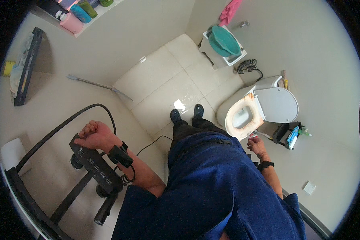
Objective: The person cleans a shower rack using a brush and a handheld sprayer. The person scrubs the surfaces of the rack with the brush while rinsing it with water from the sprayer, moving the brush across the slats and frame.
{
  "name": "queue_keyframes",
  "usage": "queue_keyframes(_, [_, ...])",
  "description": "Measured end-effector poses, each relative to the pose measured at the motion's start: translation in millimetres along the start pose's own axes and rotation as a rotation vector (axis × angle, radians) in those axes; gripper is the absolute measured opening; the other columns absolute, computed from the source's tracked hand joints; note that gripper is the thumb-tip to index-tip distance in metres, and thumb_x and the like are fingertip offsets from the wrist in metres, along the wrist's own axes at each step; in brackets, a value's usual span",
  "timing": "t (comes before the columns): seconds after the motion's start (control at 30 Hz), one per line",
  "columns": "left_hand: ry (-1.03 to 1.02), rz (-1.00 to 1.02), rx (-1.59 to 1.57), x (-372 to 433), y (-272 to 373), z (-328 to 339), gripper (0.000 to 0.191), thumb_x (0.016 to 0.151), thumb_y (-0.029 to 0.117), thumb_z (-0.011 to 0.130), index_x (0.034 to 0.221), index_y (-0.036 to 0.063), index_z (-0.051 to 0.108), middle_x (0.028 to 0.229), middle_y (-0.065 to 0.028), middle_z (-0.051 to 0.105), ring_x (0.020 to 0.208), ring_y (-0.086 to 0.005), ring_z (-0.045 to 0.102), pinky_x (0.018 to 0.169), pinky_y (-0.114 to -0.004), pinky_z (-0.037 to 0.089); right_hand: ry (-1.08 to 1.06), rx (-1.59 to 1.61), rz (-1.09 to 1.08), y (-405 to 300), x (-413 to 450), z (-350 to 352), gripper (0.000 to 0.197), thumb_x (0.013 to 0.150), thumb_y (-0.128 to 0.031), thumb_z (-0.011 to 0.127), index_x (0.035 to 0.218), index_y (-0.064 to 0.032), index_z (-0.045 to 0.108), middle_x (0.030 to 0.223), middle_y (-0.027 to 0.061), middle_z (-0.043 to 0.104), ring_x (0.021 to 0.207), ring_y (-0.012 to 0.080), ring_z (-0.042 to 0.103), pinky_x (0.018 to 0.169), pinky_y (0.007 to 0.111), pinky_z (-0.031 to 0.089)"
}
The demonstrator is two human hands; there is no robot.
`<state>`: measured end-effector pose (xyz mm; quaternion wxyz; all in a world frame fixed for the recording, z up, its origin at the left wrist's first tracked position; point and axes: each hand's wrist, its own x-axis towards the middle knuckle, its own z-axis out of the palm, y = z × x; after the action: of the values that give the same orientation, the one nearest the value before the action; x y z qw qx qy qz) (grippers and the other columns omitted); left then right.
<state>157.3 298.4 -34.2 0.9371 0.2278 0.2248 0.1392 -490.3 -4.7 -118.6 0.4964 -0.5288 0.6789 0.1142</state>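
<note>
My left hand (96, 136) is raised on the left, with its fingers curled and its thumb over the end of a black shower control panel (97, 168). Whether it presses or grips the panel cannot be seen. The panel has a row of marked buttons, and knobs at its side. My right hand (257, 146) hangs low beside the toilet seat (232, 120), fingers bent; a small red and white thing lies just past the fingertips, and I cannot tell if they hold it. The toilet's lid (277, 105) is up, and brown marks stain the seat.
A teal basin (223, 40) rests on a white stool-like stand (216, 60) in the corner. A long-handled squeegee (100, 85) leans at the left wall. A black holder (283, 135) hangs beside the toilet. Bottles (72, 22) line a ledge. The tiled floor (156, 75) looks wet.
</note>
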Motion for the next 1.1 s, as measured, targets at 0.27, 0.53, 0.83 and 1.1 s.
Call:
queue_keyframes(0.27, [-0.157, -0.074, 0.142, -0.1, -1.5, -7.4, 0.059, 0.112, 0.065, 0.044, 0.08, 0.0168, 0.054, 0.062, 0.0071, 0.045, 0.054, -0.0099, 0.042, 0.052, -0.026, 0.034, -0.025, 0.049, 0.065, 41.0, -12.3, 0.4, 0.031, 0.106, -0.021, 0.064, 0.126, 0.0014, 0.07, 0.1, 0.0106, 0.076, 0.082, 0.0194, 0.073, 0.073, 0.033, 0.059])
queue_keyframes(0.53, [-0.319, -0.442, 0.443, -23.2, -38.6, -51.8, 0.032, 0.116, 0.036, 0.05, 0.095, 0.0139, 0.062, 0.072, 0.0056, 0.051, 0.06, -0.0094, 0.046, 0.054, -0.025, 0.035, -0.031, 0.148, 0.042, 78.3, -4.4, 3.9, 0.024, 0.106, -0.018, 0.065, 0.122, -0.0001, 0.07, 0.097, 0.0073, 0.074, 0.079, 0.0172, 0.071, 0.073, 0.032, 0.058])
queue_keyframes(0.83, [-0.422, -0.661, 1.123, -109.6, -70.8, -89.9, 0.027, 0.113, 0.034, 0.061, 0.118, 0.0084, 0.068, 0.106, -0.0017, 0.069, 0.09, -0.0171, 0.066, 0.084, -0.029, 0.056, 0.011, 0.317, 0.154, 201.9, -8.5, -4.1, 0.021, 0.104, -0.015, 0.067, 0.117, 0.0002, 0.073, 0.091, 0.0072, 0.075, 0.071, 0.017, 0.071, 0.06, 0.032, 0.056])
queue_keyframes(1.1, [-0.82, -0.741, 1.475, -176.0, -101.4, -77.9, 0.03, 0.112, 0.036, 0.06, 0.124, 0.0091, 0.067, 0.113, -0.0034, 0.07, 0.094, -0.0167, 0.067, 0.081, -0.031, 0.056, 0.109, 0.477, 0.174, 269.4, -16.5, -10.7, 0.017, 0.103, -0.017, 0.068, 0.113, -0.0032, 0.073, 0.094, 0.0062, 0.075, 0.074, 0.0173, 0.073, 0.064, 0.032, 0.058])
